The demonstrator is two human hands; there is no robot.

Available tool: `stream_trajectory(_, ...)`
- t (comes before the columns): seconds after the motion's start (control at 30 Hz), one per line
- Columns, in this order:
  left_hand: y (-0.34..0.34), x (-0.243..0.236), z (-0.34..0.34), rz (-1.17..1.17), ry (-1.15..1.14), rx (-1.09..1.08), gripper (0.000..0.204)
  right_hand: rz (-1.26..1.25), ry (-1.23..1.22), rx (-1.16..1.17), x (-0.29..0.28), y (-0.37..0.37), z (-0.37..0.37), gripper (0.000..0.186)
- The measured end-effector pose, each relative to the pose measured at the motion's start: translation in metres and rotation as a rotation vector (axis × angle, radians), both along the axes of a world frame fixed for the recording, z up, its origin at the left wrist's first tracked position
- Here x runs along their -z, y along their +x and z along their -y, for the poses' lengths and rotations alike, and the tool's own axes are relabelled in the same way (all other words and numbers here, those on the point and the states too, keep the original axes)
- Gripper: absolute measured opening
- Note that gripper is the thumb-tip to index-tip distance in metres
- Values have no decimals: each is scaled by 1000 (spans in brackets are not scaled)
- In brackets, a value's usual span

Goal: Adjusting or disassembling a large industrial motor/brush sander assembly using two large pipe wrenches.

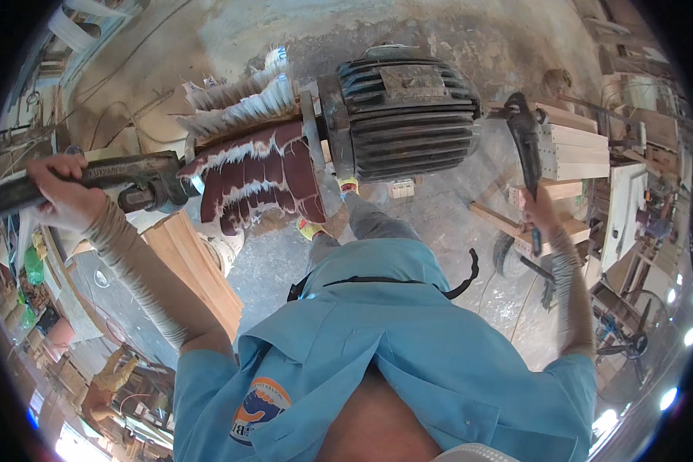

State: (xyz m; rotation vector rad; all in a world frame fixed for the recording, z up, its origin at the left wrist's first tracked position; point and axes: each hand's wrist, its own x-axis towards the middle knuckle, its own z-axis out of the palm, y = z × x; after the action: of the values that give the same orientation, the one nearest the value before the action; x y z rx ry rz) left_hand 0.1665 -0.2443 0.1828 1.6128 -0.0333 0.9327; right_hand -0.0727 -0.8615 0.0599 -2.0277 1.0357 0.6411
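Note:
My left hand (68, 194) is wrapped round the handle of a large pipe wrench (135, 171), whose jaws sit at the left end of a sanding roller (273, 173). Frayed maroon abrasive strips and pale bristles (246, 100) cover this roller. Its right end joins a dark, ribbed electric motor (408, 115). On the far right, my right hand (544, 214) grips a second pipe wrench (527, 146), held upright with its head at the motor's right shaft end. Exactly how each jaw bites is too small to tell.
Long wooden boards (196, 266) lean below the left wrench. Stacked timber pieces (577, 150) stand right of the motor, near a white panel (625, 208). My shoes (312, 229) are on the concrete floor just below the roller. A fan (634, 346) is at the lower right.

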Motion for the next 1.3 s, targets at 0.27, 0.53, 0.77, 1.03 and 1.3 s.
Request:
stream_trajectory(0.27, -3, -2, 7, -15, -53, 19, 28, -284, 102, -186, -75, 52, -5, 20)
stream_trajectory(0.53, 50, 21, -33, -90, -111, 162, 21, -81, 34, -25, 0, -1, 19, 18)
stream_trajectory(0.77, 114, 43, -38, -368, 108, -46, 28, 288, 20, 13, 100, -31, 13, 21)
stream_trajectory(1.03, 57, 8, -7, -184, -13, 138, 28, -265, 9, -146, -48, 43, 44, 26)
stream_trajectory(1.3, 20, 5, -5, -8, -71, 138, 12, -353, -132, -74, -39, 42, 56, 25)
